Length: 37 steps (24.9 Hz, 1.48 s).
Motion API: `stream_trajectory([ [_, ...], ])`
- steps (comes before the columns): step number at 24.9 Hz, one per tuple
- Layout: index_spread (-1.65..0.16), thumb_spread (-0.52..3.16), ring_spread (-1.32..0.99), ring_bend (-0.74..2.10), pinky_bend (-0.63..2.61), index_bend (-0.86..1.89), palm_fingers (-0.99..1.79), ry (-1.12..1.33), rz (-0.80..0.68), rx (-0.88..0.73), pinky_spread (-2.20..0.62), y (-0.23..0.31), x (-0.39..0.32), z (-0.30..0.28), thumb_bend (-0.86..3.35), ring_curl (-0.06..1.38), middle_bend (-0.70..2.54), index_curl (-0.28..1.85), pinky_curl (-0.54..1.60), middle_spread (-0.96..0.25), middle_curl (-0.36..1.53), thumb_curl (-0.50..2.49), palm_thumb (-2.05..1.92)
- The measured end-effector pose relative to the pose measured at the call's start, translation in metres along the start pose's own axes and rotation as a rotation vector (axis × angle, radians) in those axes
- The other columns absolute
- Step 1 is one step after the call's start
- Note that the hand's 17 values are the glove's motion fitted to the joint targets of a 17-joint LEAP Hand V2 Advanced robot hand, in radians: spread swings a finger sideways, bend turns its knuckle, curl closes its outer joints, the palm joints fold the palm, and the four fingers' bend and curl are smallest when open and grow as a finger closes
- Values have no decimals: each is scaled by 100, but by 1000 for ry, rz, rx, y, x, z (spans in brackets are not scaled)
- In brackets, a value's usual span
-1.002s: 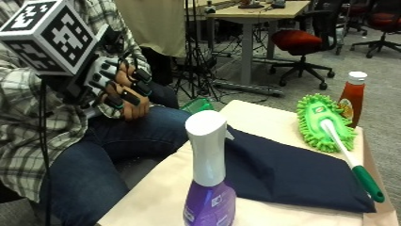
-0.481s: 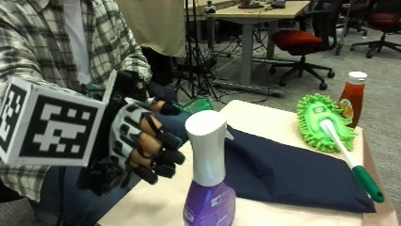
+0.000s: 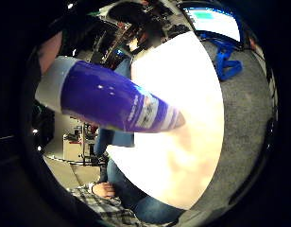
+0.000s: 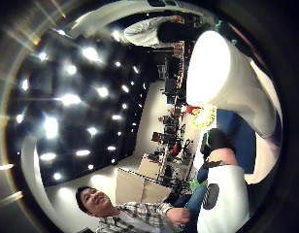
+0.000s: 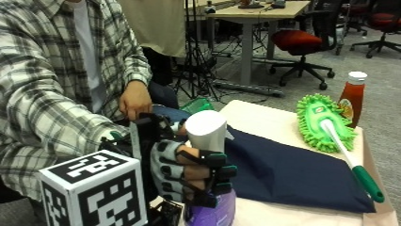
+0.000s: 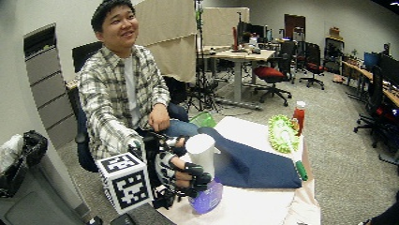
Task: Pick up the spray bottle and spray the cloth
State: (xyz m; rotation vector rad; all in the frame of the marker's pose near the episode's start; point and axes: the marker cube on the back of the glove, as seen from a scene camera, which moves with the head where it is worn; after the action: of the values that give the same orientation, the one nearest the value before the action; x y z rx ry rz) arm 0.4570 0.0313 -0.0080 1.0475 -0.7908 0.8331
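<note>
A purple spray bottle (image 5: 216, 213) with a white head (image 5: 206, 133) stands upright at the near edge of the cream table (image 5: 276, 126). My gloved right hand (image 5: 187, 170) wraps its fingers round the bottle's neck just under the head. The purple body (image 3: 122, 105) fills the little finger side palm view, and the white head (image 4: 221, 73) looms in the thumb side view. A dark blue cloth (image 5: 293, 173) lies flat on the table just behind the bottle. In the wide view the hand (image 6: 177, 171) and bottle (image 6: 203, 196) sit at the table's near corner, in front of the cloth (image 6: 251, 164).
A green fluffy duster (image 5: 318, 117) with a white and green handle (image 5: 353, 167) lies along the cloth's right side. A ketchup bottle (image 5: 353, 97) stands at the far right corner. The person's bare left hand (image 5: 135, 100) rests on their thigh.
The gloved hand came up from the lap, reached the bottle and curled its fingers round the neck. The bottle still stands in the same spot.
</note>
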Motion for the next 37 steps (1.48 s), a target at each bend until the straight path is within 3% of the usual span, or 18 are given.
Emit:
stream_trajectory([
  [8, -26, 85, -8, 51, 19, 12, 78, -89, -24, 38, 12, -22, 14, 17, 6, 32, 40, 24, 29, -5, 40, 54, 103],
  [20, -28, 46, -18, 51, 26, 22, 121, -70, -69, 154, -2, -34, 16, 23, -1, 39, 43, 36, 35, -14, 46, 63, 112],
  [37, -29, 18, -21, 54, 29, 23, 124, 72, -128, 121, -12, -13, -32, 15, -3, 45, 47, 46, 39, -17, 51, 71, 114],
])
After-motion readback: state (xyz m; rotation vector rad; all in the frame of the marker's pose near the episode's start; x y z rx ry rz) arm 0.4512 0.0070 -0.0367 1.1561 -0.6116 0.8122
